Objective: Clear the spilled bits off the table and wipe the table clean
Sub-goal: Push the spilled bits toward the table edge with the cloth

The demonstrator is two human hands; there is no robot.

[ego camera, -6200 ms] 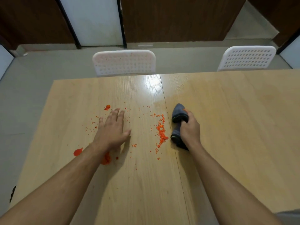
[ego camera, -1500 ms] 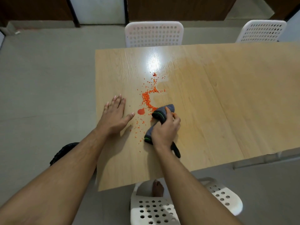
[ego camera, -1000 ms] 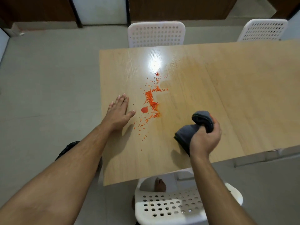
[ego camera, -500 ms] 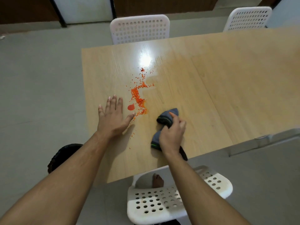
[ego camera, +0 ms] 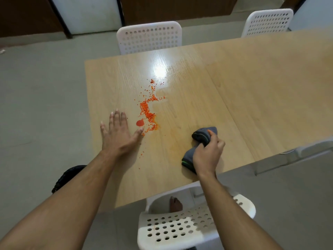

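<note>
Right hand (ego camera: pixel 207 156) over seemingly half-hidden cloth (ego camera: pixel 203 135)

You see the scene in even, fairly dim indoor light from overhead, with one hard white glare patch on the bench (ego camera: pixel 234 83) toward its far side. Soft shadows sit close under your left hand (ego camera: pixel 118 134) and forearms. Straight edges bow toward the frame borders from the wide lens, and detail softens slightly there.
</note>
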